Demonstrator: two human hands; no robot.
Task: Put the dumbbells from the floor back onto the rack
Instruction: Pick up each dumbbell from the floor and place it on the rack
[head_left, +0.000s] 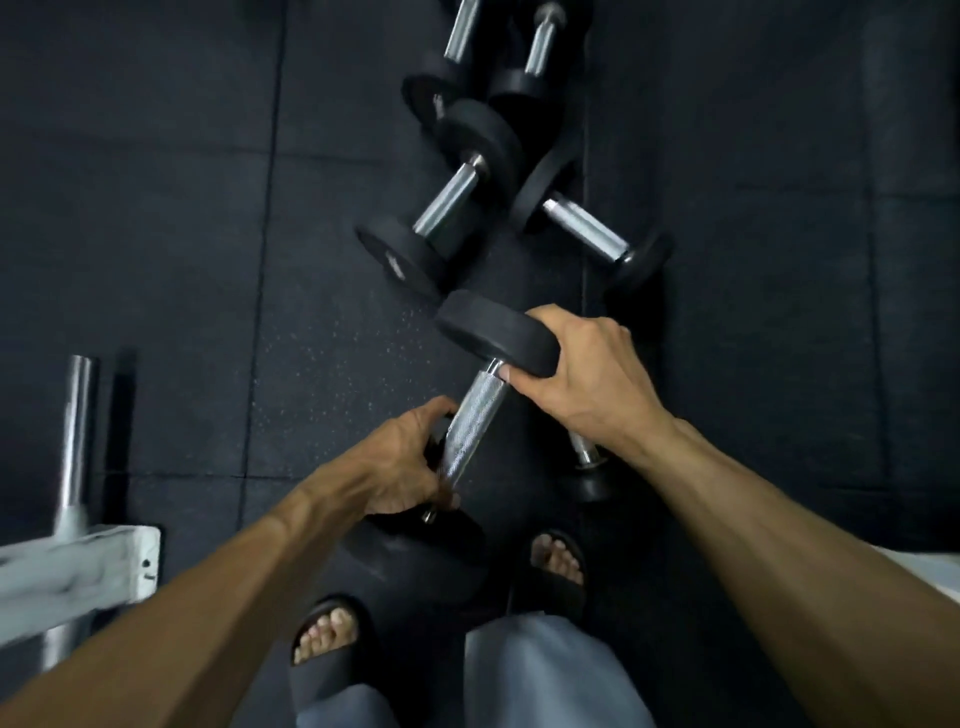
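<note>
A black dumbbell (475, 408) with a knurled steel handle is held between both my hands, tilted, above the floor. My right hand (582, 374) grips its far head, fingers curled over the rim and thumb at the handle. My left hand (402, 460) holds the near end of the handle, just above the near head. Beyond it several more black dumbbells lie on the floor: one (447, 205) pointing away, one (587, 228) to its right, two more (498, 47) at the top. Another dumbbell (584, 457) lies partly hidden under my right wrist.
Dark rubber floor tiles (156, 234) cover the room. A white frame piece (78, 571) with a chrome bar (78, 431) stands at the lower left. My feet in black slides (327, 639) and grey trousers are at the bottom centre.
</note>
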